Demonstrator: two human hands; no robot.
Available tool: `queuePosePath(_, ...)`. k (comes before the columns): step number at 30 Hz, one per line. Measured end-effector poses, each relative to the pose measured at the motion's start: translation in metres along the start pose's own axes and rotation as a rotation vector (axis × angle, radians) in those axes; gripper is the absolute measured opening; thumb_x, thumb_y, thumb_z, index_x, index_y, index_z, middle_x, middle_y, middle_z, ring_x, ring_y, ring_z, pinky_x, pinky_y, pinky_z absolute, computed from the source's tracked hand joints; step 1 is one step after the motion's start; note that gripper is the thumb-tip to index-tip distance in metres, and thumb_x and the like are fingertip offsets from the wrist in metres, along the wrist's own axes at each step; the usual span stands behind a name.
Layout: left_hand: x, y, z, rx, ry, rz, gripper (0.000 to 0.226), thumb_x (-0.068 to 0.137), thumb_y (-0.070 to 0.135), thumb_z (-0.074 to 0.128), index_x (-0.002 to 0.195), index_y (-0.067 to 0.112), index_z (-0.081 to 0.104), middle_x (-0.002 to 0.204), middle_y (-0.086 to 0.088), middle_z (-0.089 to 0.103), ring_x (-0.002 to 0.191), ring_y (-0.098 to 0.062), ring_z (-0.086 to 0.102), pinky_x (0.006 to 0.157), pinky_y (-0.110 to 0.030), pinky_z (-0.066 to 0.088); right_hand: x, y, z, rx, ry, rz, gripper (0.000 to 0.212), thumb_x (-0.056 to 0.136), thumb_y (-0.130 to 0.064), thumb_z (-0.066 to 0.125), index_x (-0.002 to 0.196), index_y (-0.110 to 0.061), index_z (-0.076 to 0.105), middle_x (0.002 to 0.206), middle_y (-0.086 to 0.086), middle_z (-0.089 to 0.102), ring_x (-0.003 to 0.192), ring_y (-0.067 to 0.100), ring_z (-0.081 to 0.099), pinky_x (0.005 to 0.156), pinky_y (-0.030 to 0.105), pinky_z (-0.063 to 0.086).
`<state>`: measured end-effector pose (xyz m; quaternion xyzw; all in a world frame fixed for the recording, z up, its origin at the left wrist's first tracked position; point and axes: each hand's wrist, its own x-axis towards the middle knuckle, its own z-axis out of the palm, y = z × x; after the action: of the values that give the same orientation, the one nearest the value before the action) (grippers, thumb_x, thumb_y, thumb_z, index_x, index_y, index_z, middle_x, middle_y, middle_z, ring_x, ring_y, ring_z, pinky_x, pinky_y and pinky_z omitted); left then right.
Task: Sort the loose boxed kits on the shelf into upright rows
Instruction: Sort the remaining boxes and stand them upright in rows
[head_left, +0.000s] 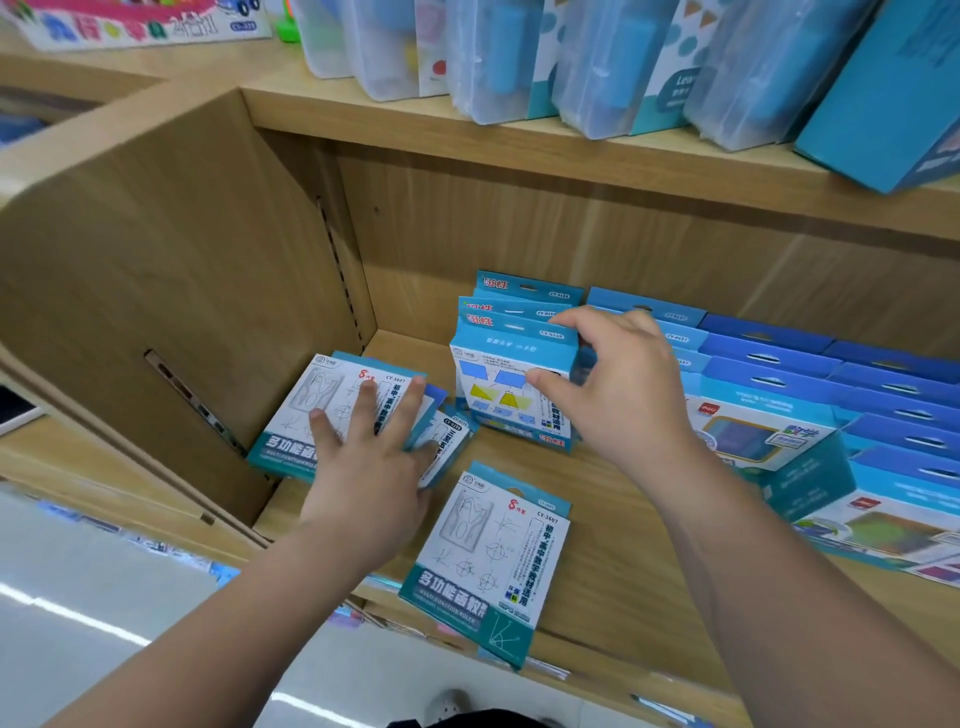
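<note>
Between the thumb and curled fingers of the right hand (618, 384): front kit (506, 384) of a short upright row, held at its top corner. Left of that grip: left hand (363, 457), fingers straight and spread, pressed on a lying kit (311, 410). Nearer the person: a flat kit (488, 556) lay at the shelf (597, 519) edge, seemingly overhanging. Risks: tugging could have toppled the row; a forearm could have swept the edge kit off.
</note>
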<state>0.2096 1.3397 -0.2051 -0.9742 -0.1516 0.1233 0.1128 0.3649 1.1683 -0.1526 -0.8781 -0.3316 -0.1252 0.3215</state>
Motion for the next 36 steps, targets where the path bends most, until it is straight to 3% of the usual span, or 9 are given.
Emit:
queuePosePath(7, -0.016, 0.0, 0.006, -0.031, 0.001, -0.016, 0.055, 0.097, 0.056, 0.039, 0.15, 0.044, 0.027, 0.159, 0.001, -0.034, 0.146, -0.043, -0.019, 0.11, -0.075, 0.004, 0.007, 0.003, 0.018, -0.078, 0.039, -0.055, 0.052, 0.071, -0.046, 0.084, 0.116, -0.025, 0.069, 0.098, -0.004, 0.073, 0.106, 0.025, 0.048, 0.086, 0.035, 0.025)
queuePosePath(13, -0.021, -0.004, 0.007, -0.081, 0.038, 0.009, 0.055, 0.096, 0.058, 0.041, 0.148, 0.049, 0.025, 0.161, 0.004, -0.029, 0.148, -0.042, -0.017, 0.111, -0.074, 0.003, 0.016, 0.011, 0.028, -0.207, 0.05, -0.112, 0.057, 0.067, -0.055, 0.083, 0.115, -0.026, 0.071, 0.101, -0.005, 0.069, 0.107, 0.027, 0.049, 0.084, 0.037, 0.023)
queuePosePath(17, -0.033, -0.015, 0.007, -0.372, 0.224, 0.024, 0.058, 0.09, 0.056, 0.055, 0.144, 0.046, 0.037, 0.166, 0.001, 0.009, 0.15, -0.035, 0.012, 0.114, -0.069, 0.019, 0.018, 0.022, 0.029, -0.337, 0.066, -0.111, 0.062, 0.065, -0.057, 0.083, 0.117, -0.028, 0.07, 0.104, -0.001, 0.058, 0.108, 0.029, 0.047, 0.087, 0.039, 0.026)
queuePosePath(19, -0.039, -0.025, 0.008, -0.488, 0.347, -0.073, 0.064, 0.084, 0.059, 0.055, 0.142, 0.035, 0.043, 0.159, -0.005, 0.031, 0.143, -0.034, 0.029, 0.111, -0.063, 0.033, 0.017, 0.025, 0.03, -0.355, 0.05, -0.095, 0.066, 0.066, -0.057, 0.083, 0.123, -0.028, 0.066, 0.107, 0.001, 0.057, 0.109, 0.03, 0.047, 0.089, 0.041, 0.028)
queuePosePath(21, -0.042, -0.034, 0.008, -0.512, 0.388, -0.205, 0.075, 0.081, 0.064, 0.053, 0.144, 0.026, 0.043, 0.153, -0.008, 0.04, 0.137, -0.034, 0.037, 0.108, -0.056, 0.039, 0.014, 0.023, 0.031, -0.352, 0.052, -0.077, 0.068, 0.067, -0.054, 0.083, 0.126, -0.028, 0.062, 0.111, 0.001, 0.056, 0.11, 0.03, 0.047, 0.09, 0.042, 0.028)
queuePosePath(24, -0.041, -0.045, 0.007, -0.489, 0.295, -0.337, 0.089, 0.079, 0.072, 0.056, 0.148, 0.02, 0.037, 0.153, -0.01, 0.038, 0.135, -0.036, 0.037, 0.108, -0.051, 0.039, 0.008, 0.019, 0.037, -0.343, 0.096, -0.101, 0.055, 0.07, -0.042, 0.085, 0.118, -0.027, 0.063, 0.117, 0.003, 0.057, 0.113, 0.031, 0.048, 0.093, 0.044, 0.028)
queuePosePath(28, -0.035, -0.048, 0.005, -0.409, 0.207, -0.337, 0.096, 0.071, 0.079, 0.045, 0.145, 0.017, 0.042, 0.154, -0.011, 0.036, 0.131, -0.038, 0.038, 0.104, -0.047, 0.042, -0.002, 0.019, 0.044, -0.353, 0.136, -0.144, 0.031, 0.073, -0.033, 0.082, 0.101, -0.022, 0.072, 0.122, 0.005, 0.059, 0.124, 0.033, 0.045, 0.101, 0.045, 0.025)
queuePosePath(32, -0.033, -0.05, -0.002, -0.406, 0.17, -0.344, 0.099, 0.063, 0.084, 0.035, 0.145, 0.03, 0.044, 0.155, -0.011, 0.035, 0.128, -0.039, 0.038, 0.104, -0.047, 0.041, -0.014, 0.017, 0.039, -0.36, 0.116, -0.173, 0.03, 0.08, -0.036, 0.075, 0.106, -0.022, 0.074, 0.133, 0.007, 0.057, 0.141, 0.034, 0.035, 0.114, 0.052, 0.018)
queuePosePath(36, -0.03, -0.05, -0.001, -0.462, 0.11, -0.339, 0.097, 0.064, 0.085, 0.045, 0.15, 0.041, 0.033, 0.161, -0.011, 0.024, 0.138, -0.037, 0.03, 0.111, -0.048, 0.035, -0.033, 0.012, 0.03, -0.265, 0.116, -0.188, 0.032, 0.082, -0.039, 0.074, 0.109, -0.022, 0.072, 0.132, 0.007, 0.058, 0.137, 0.033, 0.038, 0.112, 0.049, 0.023)
